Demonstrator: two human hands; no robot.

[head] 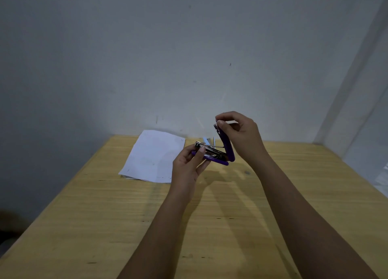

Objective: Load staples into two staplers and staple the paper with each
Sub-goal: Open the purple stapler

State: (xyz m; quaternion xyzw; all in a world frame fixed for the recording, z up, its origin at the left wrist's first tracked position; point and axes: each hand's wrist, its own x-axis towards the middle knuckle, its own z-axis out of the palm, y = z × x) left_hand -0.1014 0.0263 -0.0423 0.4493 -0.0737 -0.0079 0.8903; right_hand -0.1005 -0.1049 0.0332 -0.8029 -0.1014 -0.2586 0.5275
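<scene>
A purple stapler is held above the wooden table, swung open in a V. My left hand grips its base and metal magazine from the left. My right hand pinches the tip of the raised purple lid. A few white sheets of paper lie flat on the table to the left of the hands. Behind the stapler a small light blue and white thing, perhaps a staple box, is partly hidden. No second stapler is in sight.
The wooden table stands against a grey wall, with its left edge running diagonally. A pale wall or panel rises on the right. My forearms cross the table's near half.
</scene>
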